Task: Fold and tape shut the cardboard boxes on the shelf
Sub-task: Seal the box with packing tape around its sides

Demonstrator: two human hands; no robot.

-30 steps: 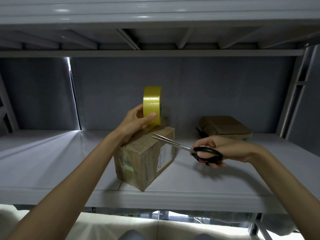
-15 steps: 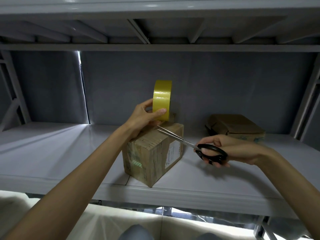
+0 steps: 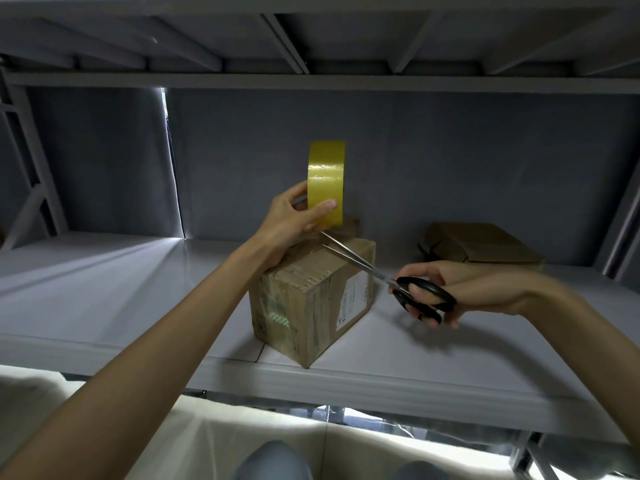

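A closed cardboard box (image 3: pixel 311 299) with a white label stands near the front edge of the grey shelf (image 3: pixel 104 289). My left hand (image 3: pixel 294 220) grips a yellow tape roll (image 3: pixel 326 178) held upright above the box's far top edge. My right hand (image 3: pixel 436 292) holds black-handled scissors (image 3: pixel 391 278); their open blades reach left over the box top, tips just under the roll. Whether a tape strip runs between the blades I cannot tell.
A second, flatter cardboard box (image 3: pixel 485 247) lies at the back right of the shelf. Grey uprights stand at the left (image 3: pixel 31 174) and right edges. Another shelf (image 3: pixel 311 39) runs overhead. White sheeting (image 3: pixel 104 427) lies below the shelf.
The scissors have moved left and up, their tips now under the tape roll. My left hand keeps the roll in the same spot above the box.
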